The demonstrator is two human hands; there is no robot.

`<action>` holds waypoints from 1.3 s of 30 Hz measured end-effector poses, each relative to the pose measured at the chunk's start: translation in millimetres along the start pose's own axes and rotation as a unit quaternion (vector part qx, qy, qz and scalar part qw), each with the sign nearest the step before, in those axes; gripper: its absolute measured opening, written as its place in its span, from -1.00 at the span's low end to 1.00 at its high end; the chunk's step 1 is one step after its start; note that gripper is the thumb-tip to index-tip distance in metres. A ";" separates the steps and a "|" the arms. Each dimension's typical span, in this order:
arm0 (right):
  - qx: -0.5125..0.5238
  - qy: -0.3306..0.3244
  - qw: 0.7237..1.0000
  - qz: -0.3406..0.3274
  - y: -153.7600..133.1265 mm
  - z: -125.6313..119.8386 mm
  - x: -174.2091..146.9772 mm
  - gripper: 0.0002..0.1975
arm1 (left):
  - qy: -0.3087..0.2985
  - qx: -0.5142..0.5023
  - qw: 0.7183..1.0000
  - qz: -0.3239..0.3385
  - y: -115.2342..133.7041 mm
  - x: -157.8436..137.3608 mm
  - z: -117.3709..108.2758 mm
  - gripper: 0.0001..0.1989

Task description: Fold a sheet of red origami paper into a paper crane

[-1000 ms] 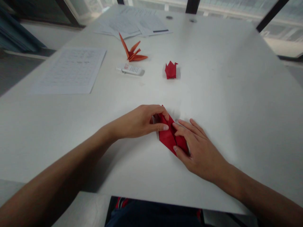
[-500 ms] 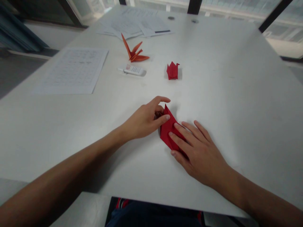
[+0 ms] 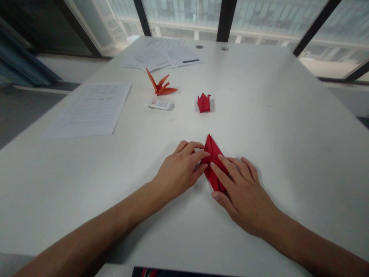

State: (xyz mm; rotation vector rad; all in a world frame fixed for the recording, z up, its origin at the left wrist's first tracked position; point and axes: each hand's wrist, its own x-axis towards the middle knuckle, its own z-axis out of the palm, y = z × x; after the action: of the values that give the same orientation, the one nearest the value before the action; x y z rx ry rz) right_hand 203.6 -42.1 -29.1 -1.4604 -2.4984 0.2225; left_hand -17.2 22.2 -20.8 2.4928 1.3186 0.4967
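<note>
A folded red origami paper (image 3: 212,173), diamond-shaped with a crease down its middle, lies on the white table in front of me. My left hand (image 3: 184,165) is at its left edge, with bent fingers and thumb closed on that side. From the right, my right hand (image 3: 240,188) lies flat across the paper, fingers spread, pressing it to the table. Its fingertips cover part of the right half. Beyond my hands stand a small red paper crane (image 3: 204,103) and, farther left, an orange paper crane (image 3: 161,86).
A white glue bottle (image 3: 160,104) lies by the orange crane. To the left is a printed sheet (image 3: 89,109), and more papers (image 3: 152,55) are spread at the back of the table (image 3: 276,154). Windows stand behind the far edge.
The red paper now lies flatter, its pointed top spread into a symmetrical diamond. My left index finger has come down onto its left edge. The camera view has tilted up.
</note>
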 end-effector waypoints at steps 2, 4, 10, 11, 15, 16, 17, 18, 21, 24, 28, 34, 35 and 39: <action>0.046 0.021 0.999 0.013 8.3 -2.7 4.0 -0.49 | -0.006 0.025 1.000 0.017 1.1 -0.8 0.1 -0.74; 0.068 0.057 0.996 0.026 17.6 -4.4 8.4 -0.56 | -0.006 0.042 0.999 0.027 1.5 -1.4 -0.1 -0.70; 0.006 0.040 0.999 0.003 26.5 0.4 14.2 -0.55 | -0.026 0.072 0.995 0.057 0.9 -2.6 -1.2 -0.60; -0.003 0.036 0.999 0.001 25.4 1.7 14.0 -0.54 | -0.029 0.075 0.995 0.064 0.8 -2.9 -1.5 -0.58; 0.003 0.041 0.999 0.000 23.0 3.8 12.9 -0.55 | -0.045 0.081 0.993 0.070 2.3 -4.3 -2.4 -0.50; 0.016 0.045 0.999 0.003 23.5 3.4 12.8 -0.58 | -0.048 0.077 0.994 0.061 3.1 -4.6 -2.4 -0.47; 0.035 0.050 0.998 0.009 24.3 2.7 12.9 -0.61 | -0.049 0.070 0.995 0.050 4.0 -4.9 -2.3 -0.43; 0.057 0.057 0.997 0.015 25.4 1.9 13.1 -0.65 | -0.049 0.062 0.996 0.038 4.9 -5.1 -2.2 -0.38; 0.116 0.073 0.990 0.028 27.9 -0.7 14.2 -0.72 | -0.050 0.038 0.998 0.013 6.3 -5.2 -2.1 -0.29; 0.121 0.084 0.988 0.056 27.7 -2.2 15.4 -0.65 | -0.055 0.008 0.998 0.008 5.5 -4.8 -2.9 -0.29; 0.109 0.079 0.987 0.087 25.8 -4.3 16.8 -0.52 | -0.058 -0.034 0.998 0.016 3.3 -5.0 -2.8 -0.31; 0.250 0.095 0.955 0.130 28.4 -9.1 17.1 -0.51 | -0.031 -0.147 0.989 0.014 3.1 -6.5 6.3 -0.18; 0.277 0.096 0.946 0.140 28.8 -9.2 17.1 -0.46 | -0.029 -0.172 0.985 0.005 3.3 -6.4 7.5 -0.16; 0.320 0.091 0.930 0.155 29.1 -9.0 17.8 -0.49 | -0.021 -0.245 0.969 -0.034 5.0 -4.0 7.2 -0.21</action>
State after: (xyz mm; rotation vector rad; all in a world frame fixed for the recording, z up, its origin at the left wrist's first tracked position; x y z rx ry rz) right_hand 222.0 -12.3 -25.4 -1.4738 -1.7789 0.8274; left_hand -12.5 15.5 -25.9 2.0325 1.0981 0.6575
